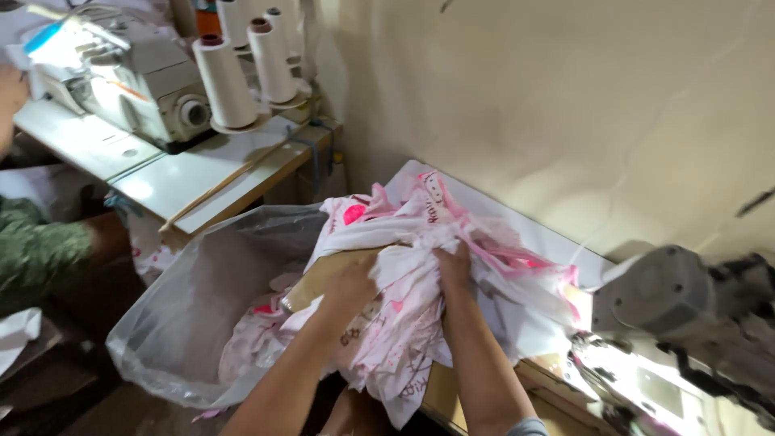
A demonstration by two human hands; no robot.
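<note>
Both my hands are sunk into a heap of white and pink printed fabric pieces [420, 266] piled at the near corner of the white sewing table [517, 230] that runs along the cream wall. My left hand [351, 282] closes over the lower left edge of the heap, fingers curled down into the cloth so that the tips are hidden; the fabric bunches above and beneath the knuckles. My right hand [454, 268] grips the middle of the heap, fingers pressed together and buried in a fold, cloth spilling over on both sides of the wrist and hanging down past the table's front edge.

Just left of the table, and below the heap, a large clear plastic bag [186, 323] stands open, with more pink-printed pieces lying in its bottom. At the table's right end sits a grey sewing machine [670, 303], blurred in this view. Well to the left of the table, beyond the bag, a second bench carries a white overlock machine [129, 77] and several tall cones of white thread [224, 81]. Another person's hand [10, 89] and a green-patterned sleeve [36, 250] show at the far left edge, beside that bench.
</note>
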